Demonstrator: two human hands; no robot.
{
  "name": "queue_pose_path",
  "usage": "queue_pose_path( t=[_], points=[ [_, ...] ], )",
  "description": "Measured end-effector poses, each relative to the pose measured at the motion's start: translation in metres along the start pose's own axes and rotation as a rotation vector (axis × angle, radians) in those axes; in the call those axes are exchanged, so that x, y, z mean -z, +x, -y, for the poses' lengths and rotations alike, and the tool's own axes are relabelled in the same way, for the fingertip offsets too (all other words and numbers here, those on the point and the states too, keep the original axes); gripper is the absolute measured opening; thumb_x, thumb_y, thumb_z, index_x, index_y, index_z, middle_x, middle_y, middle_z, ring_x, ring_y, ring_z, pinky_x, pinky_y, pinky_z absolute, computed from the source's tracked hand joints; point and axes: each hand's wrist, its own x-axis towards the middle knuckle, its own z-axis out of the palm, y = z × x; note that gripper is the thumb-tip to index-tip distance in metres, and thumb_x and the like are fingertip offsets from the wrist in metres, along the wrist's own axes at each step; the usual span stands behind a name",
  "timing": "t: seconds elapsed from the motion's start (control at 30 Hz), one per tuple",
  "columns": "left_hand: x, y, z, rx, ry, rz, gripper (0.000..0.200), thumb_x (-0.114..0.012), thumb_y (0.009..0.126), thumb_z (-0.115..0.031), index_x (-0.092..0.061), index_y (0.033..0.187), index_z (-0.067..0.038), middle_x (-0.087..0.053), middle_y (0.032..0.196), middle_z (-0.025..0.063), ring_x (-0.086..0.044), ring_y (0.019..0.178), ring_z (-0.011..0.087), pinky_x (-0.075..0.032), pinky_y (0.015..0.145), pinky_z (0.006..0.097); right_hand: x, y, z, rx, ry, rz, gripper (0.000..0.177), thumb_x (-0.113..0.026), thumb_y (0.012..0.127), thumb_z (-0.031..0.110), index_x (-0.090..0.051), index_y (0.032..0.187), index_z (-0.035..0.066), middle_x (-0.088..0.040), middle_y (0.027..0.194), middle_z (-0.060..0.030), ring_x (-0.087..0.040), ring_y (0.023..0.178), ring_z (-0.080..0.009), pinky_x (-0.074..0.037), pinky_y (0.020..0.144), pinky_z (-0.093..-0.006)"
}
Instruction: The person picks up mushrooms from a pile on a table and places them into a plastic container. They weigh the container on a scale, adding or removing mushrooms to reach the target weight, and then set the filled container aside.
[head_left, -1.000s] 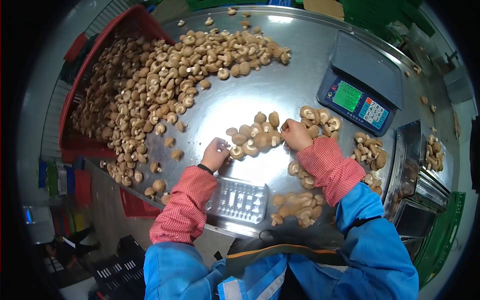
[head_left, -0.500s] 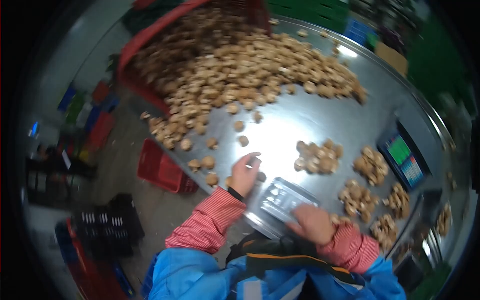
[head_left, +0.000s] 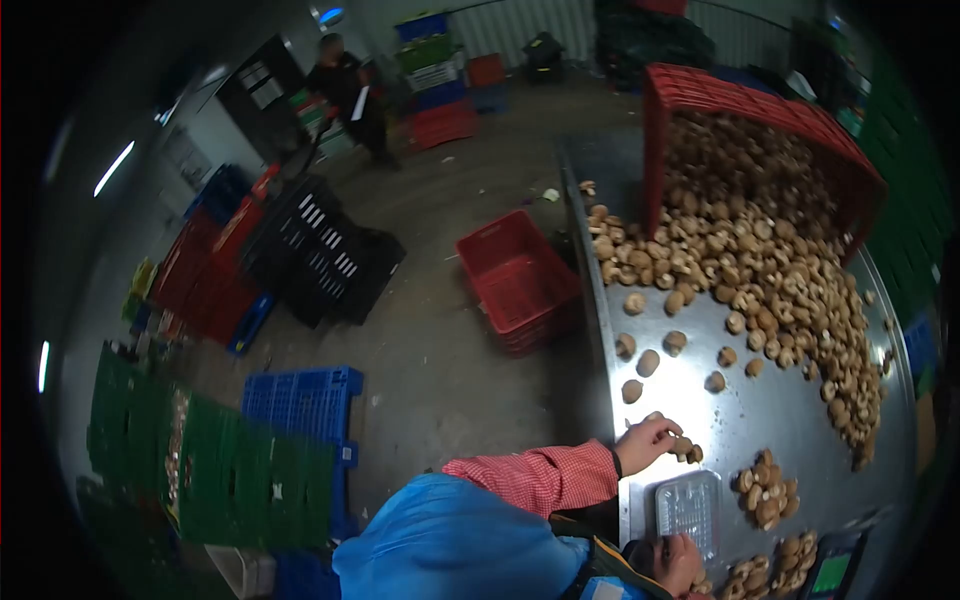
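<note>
My left hand (head_left: pixel 648 443) is over the steel table's near edge, its fingers curled down onto a mushroom (head_left: pixel 683 447). Another brown mushroom touches that one on the right. Just below lies a clear plastic tray (head_left: pixel 688 512) with a ribbed bottom and nothing in it. My right hand (head_left: pixel 678 563) is closed at the tray's lower edge, its fingertips partly hidden. A small pile of mushrooms (head_left: pixel 767 490) sits right of the tray, and more piles lie below it. Several single mushrooms are scattered above my left hand.
A tipped red crate (head_left: pixel 765 100) spills a large mushroom heap across the steel table (head_left: pixel 690 385). A scale (head_left: pixel 832 572) stands at lower right. Red crates (head_left: pixel 520 275) are on the floor left of the table. Farther off are black crates (head_left: pixel 320 250), a blue pallet (head_left: pixel 300 405) and a person (head_left: pixel 350 95).
My view has swung left, bringing more floor, stacked crates and a person into sight. My left hand remains by the tray and loose mushrooms; my right hand remains at the tray's edge.
</note>
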Motion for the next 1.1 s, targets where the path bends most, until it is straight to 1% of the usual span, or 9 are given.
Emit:
queue_pose_path(
  t=[0.2, 0.37, 0.43, 0.5, 0.63, 0.8, 0.87, 0.97, 1.1],
  points=[
    [0.008, -0.011, -0.031, 0.025, -0.077, 0.035, 0.017, -0.058, 0.088, -0.013, -0.062, 0.103, -0.005, -0.059, 0.076, 0.0045, -0.058, 0.072, 0.0127, -0.048, 0.067, 0.027, 0.022, 0.015, 0.017, -0.197, -0.04, 0.281, 0.018, -0.057, 0.085, 0.016, -0.053, 0.099, 0.005, -0.058, 0.085, -0.0223, -0.056, 0.078, -0.0414, -0.044, 0.067, -0.049],
    [0.024, -0.018, -0.073, 0.361, -0.143, 0.215, 0.037, -0.062, 0.089, -0.04, -0.058, 0.089, -0.003, -0.061, 0.071, 0.0055, -0.059, 0.058, 0.0124, -0.051, 0.049, 0.0259, 0.043, 0.008, 0.013, -0.169, -0.18, 0.026, 0.023, -0.061, 0.078, 0.018, -0.055, 0.099, 0.009, -0.06, 0.086, -0.0173, -0.057, 0.08, -0.0381, -0.045, 0.068, -0.0469],
    [0.02, -0.019, -0.081, 0.516, -0.181, 0.46, 0.051, -0.057, 0.088, -0.051, -0.057, 0.102, -0.001, -0.062, 0.078, 0.0096, -0.063, 0.061, 0.0156, -0.054, 0.051, 0.0265, 0.053, 0.013, 0.037, -0.165, -0.306, -0.109, 0.024, -0.062, 0.076, 0.017, -0.056, 0.098, 0.01, -0.06, 0.086, -0.0153, -0.058, 0.079, -0.0364, -0.045, 0.068, -0.0466],
    [0.012, -0.021, -0.085, 0.538, -0.244, 0.552, 0.049, -0.055, 0.09, -0.045, -0.056, 0.11, 0.0, -0.063, 0.083, 0.0118, -0.064, 0.06, 0.0176, -0.055, 0.052, 0.0276, 0.057, 0.027, 0.055, -0.189, -0.333, 0.025, 0.029, -0.065, 0.075, 0.022, -0.058, 0.101, 0.013, -0.062, 0.089, -0.0143, -0.059, 0.08, -0.0341, -0.047, 0.07, -0.0443],
    [0.001, 0.002, -0.05, 0.507, -0.383, 0.458, 0.035, -0.048, 0.096, -0.028, -0.054, 0.121, -0.004, -0.064, 0.092, 0.012, -0.065, 0.061, 0.0169, -0.055, 0.052, 0.0274, 0.057, 0.077, 0.059, 0.077, -0.254, -0.196, 0.02, -0.067, 0.071, 0.012, -0.052, 0.081, 0.005, -0.052, 0.074, -0.0129, -0.054, 0.064, -0.0308, -0.045, 0.053, -0.0398],
    [0.027, 0.035, -0.078, 0.35, -0.302, 0.576, 0.027, -0.047, 0.096, -0.019, -0.057, 0.114, -0.002, -0.064, 0.094, 0.0084, -0.062, 0.065, 0.012, -0.052, 0.053, 0.0219, 0.126, 0.123, 0.049, -0.098, -0.4, -0.494, 0.053, -0.078, 0.067, 0.022, -0.053, 0.108, -0.001, -0.054, 0.087, -0.0152, -0.054, 0.082, -0.0305, -0.044, 0.07, -0.038],
    [0.021, 0.048, -0.088, 0.348, -0.233, 0.651, 0.028, -0.05, 0.096, -0.019, -0.054, 0.118, -0.002, -0.066, 0.095, 0.0081, -0.063, 0.078, 0.0136, -0.053, 0.068, 0.0251, 0.118, 0.137, 0.003, -0.22, 0.044, -0.234, 0.049, -0.074, 0.074, 0.019, -0.052, 0.113, -0.001, -0.057, 0.081, -0.0129, -0.058, 0.074, -0.0249, -0.045, 0.065, -0.0339],
    [0.019, 0.09, -0.064, 0.25, -0.104, 0.507, 0.036, -0.06, 0.09, -0.019, -0.053, 0.121, -0.001, -0.064, 0.102, 0.0105, -0.062, 0.091, 0.0176, -0.05, 0.079, 0.0277, 0.111, 0.166, -0.057, -0.539, 1.001, 0.169, 0.036, -0.064, 0.084, 0.014, -0.053, 0.115, -0.001, -0.062, 0.073, -0.0074, -0.061, 0.061, -0.0137, -0.047, 0.055, -0.0257],
    [0.09, 0.181, -0.041, -0.219, 0.644, -0.177, 0.074, -0.08, 0.069, -0.036, -0.049, 0.126, 0.001, -0.06, 0.111, 0.0214, -0.058, 0.102, 0.0352, -0.047, 0.089, 0.0412, 0.12, 0.19, -0.171, -0.721, 0.739, -0.473, 0.023, -0.052, 0.088, 0.009, -0.054, 0.109, 0.002, -0.06, 0.073, -0.0099, -0.061, 0.065, -0.0164, -0.05, 0.059, -0.0302]
  ],
)
